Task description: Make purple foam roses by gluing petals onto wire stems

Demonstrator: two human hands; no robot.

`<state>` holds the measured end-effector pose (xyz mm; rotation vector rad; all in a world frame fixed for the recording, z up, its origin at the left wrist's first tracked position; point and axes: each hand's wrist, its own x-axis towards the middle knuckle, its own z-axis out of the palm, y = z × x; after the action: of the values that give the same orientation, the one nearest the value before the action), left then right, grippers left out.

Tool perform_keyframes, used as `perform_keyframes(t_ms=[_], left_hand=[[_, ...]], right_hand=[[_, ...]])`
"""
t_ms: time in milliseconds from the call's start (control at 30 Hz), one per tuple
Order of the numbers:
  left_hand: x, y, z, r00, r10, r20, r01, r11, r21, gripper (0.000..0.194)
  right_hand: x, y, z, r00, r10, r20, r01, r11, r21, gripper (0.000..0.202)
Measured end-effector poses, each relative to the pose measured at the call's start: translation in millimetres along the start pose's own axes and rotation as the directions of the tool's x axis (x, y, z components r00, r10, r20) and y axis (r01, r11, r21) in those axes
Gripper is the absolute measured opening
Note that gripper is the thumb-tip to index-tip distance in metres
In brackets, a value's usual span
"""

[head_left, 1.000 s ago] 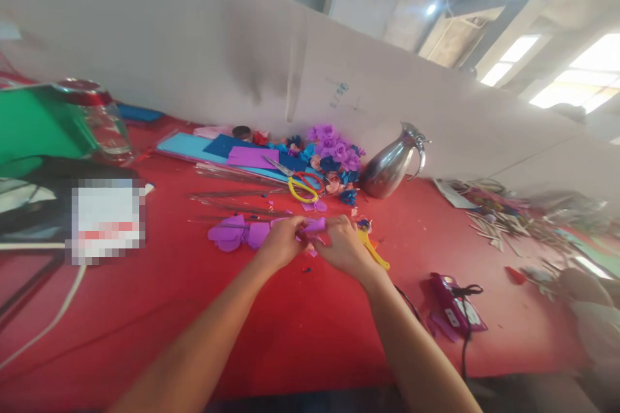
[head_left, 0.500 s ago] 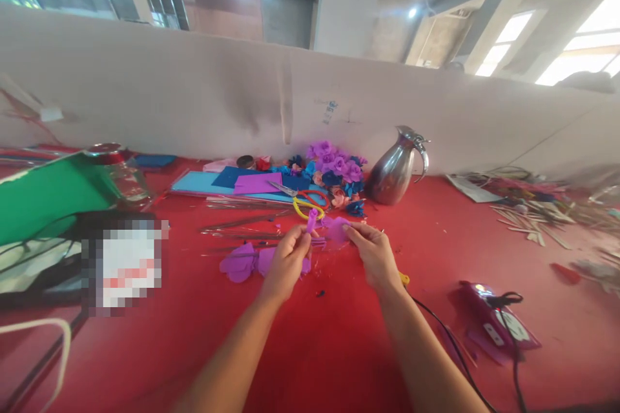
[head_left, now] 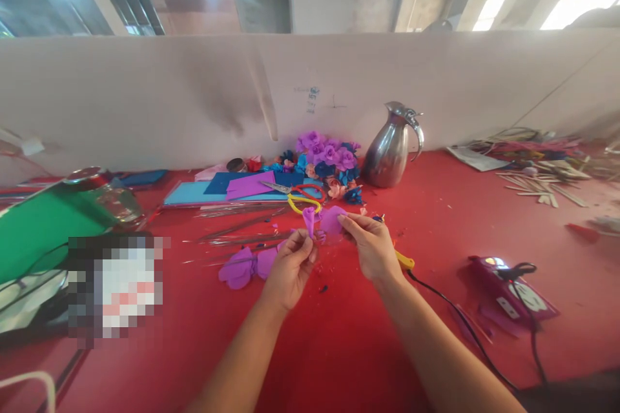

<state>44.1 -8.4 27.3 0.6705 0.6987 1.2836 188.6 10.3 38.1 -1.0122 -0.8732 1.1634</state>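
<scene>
Between thumb and fingers, my left hand (head_left: 292,264) pinches the lower end of a rolled purple paper flower bud (head_left: 309,219), held upright. My right hand (head_left: 372,242) is closed on the edge of a rounded purple paper petal (head_left: 332,220), which lies just right of the bud; whether the two touch I cannot tell. More purple petals (head_left: 237,269) rest on the red table left of my left hand, partly hidden by it. Behind the hands are scissors (head_left: 295,197) with one red and one yellow handle, and thin wires (head_left: 242,239).
Finished paper flowers (head_left: 327,155) are heaped against the wall beside a metal jug (head_left: 387,155). Coloured paper sheets (head_left: 194,193) lie left of them. A yellow-handled tool (head_left: 404,261) with a black cord is by my right wrist. A purple device (head_left: 513,293) stands at right, a glass jar (head_left: 116,200) at left.
The camera view has tilted and shifted slightly. The bud now shows more upright and fuller above my left fingers, and the petal in my right hand has come a little closer to it.
</scene>
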Motion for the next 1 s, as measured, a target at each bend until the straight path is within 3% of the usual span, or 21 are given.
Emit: perform_keyframes(t_ms=[533,1000], left_hand=[[2.0,-6.8,1.0,0.999,-0.028,-0.034,0.03,0.998,0.047,0.029],[3.1,-8.3,0.1,0.997,-0.016,-0.069,0.021,0.998,0.059,0.03]], right_hand=[[-9.3,0.7,8.8,0.998,-0.042,0.037,0.046,0.994,-0.104,0.03],[-11.5,2.6,11.7,0.998,-0.041,0.048,0.045,0.996,-0.077,0.026]])
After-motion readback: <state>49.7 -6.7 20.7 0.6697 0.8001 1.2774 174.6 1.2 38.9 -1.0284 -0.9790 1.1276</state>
